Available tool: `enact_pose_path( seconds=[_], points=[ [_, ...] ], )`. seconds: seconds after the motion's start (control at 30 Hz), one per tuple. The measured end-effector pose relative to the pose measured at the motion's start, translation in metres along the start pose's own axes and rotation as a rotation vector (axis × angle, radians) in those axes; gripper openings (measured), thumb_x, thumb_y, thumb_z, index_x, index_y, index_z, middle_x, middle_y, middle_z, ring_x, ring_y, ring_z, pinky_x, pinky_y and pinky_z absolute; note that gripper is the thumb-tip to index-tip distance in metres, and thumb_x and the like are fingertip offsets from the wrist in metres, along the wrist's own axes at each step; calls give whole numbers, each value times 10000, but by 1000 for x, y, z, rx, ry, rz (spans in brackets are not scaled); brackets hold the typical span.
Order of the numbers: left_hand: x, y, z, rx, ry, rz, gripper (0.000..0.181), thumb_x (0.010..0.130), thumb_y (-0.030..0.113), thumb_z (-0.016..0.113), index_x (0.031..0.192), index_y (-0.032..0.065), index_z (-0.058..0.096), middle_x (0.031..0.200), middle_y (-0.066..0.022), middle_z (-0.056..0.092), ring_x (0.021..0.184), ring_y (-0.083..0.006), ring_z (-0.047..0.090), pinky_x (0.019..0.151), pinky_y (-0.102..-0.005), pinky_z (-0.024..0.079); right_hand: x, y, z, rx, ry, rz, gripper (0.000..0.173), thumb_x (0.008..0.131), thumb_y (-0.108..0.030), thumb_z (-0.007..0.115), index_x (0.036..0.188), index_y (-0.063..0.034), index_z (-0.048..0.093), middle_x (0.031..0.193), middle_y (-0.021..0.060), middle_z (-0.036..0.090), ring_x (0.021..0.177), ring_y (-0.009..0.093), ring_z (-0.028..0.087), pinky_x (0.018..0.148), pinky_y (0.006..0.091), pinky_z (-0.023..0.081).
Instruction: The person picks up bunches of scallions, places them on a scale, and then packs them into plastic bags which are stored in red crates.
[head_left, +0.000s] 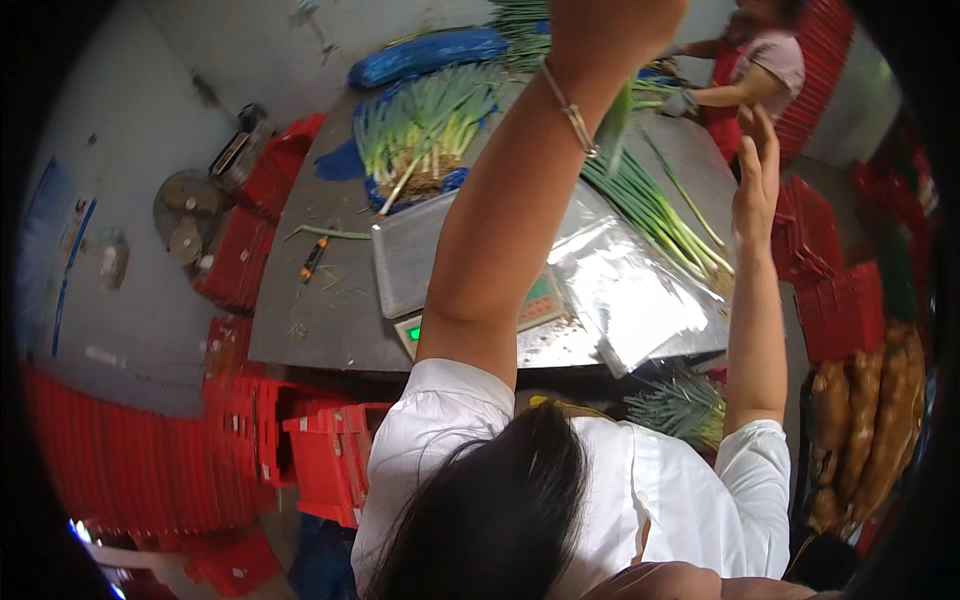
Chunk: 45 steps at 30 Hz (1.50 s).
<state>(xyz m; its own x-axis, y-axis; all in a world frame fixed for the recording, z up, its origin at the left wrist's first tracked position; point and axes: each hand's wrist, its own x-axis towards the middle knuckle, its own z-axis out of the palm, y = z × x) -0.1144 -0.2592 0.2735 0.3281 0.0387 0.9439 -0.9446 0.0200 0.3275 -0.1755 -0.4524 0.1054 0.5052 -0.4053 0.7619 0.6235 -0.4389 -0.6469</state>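
My left hand (622, 26) is raised to the top edge of the picture, where its fingers are cut off. A bracelet circles that wrist. Just below the hand is a broad green leaf (619, 120); whether the hand grips it cannot be seen. My right hand (756, 172) is lifted at the right side of the table, fingers extended and nothing visible in it. Between my arms lies a bunch of green onions (660, 214), roots towards me. Clear plastic bags (630, 289) overlap the table's near edge. My left arm partly hides a weighing scale (409, 255) with a lit display.
On the metal table (337, 330) are more green onions (427, 127) on blue plastic, a blue wrapped bundle (427, 60) and an orange-black utility knife (313, 259). A co-worker (750, 82) in gloves handles onions at the far right. Red crates (330, 457) stand around; brown roots (862, 427) lie right.
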Motion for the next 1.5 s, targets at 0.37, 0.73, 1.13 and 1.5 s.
enact_pose_path(
  seconds=[0.37,0.73,1.13,1.5],
  points=[
    [-264,-7,174,-1655,133,-1128,163,809,38,546,921,107,450,646,-25,451,637,-147,505,641,-296,486,-52,-42,-117,-738,-698,415,794,657,-194,738,1336,-85,341,1042,243,602,948,395,608,787,403,486],
    [-490,-29,69,207,-904,-962,429,724,273,768,988,-25,607,982,-172,569,890,-361,578,823,-411,476,-287,11,-265,-486,-767,1192,506,662,-119,654,1134,-13,504,877,79,566,824,157,543,744,298,461],
    [-503,-90,54,321,-1253,-1128,298,869,273,540,856,6,672,919,-250,644,892,-402,619,811,-468,490,-312,1,-264,-400,-724,1245,595,678,-111,636,1241,-15,468,960,94,583,861,183,547,776,314,460],
    [-502,-116,38,-76,-1323,-1284,320,850,264,583,839,-48,653,734,-124,668,666,-191,624,646,-318,487,-287,7,-206,-242,-803,1287,652,658,-79,618,1282,-13,445,874,-9,496,774,98,465,678,238,421]
  ],
)
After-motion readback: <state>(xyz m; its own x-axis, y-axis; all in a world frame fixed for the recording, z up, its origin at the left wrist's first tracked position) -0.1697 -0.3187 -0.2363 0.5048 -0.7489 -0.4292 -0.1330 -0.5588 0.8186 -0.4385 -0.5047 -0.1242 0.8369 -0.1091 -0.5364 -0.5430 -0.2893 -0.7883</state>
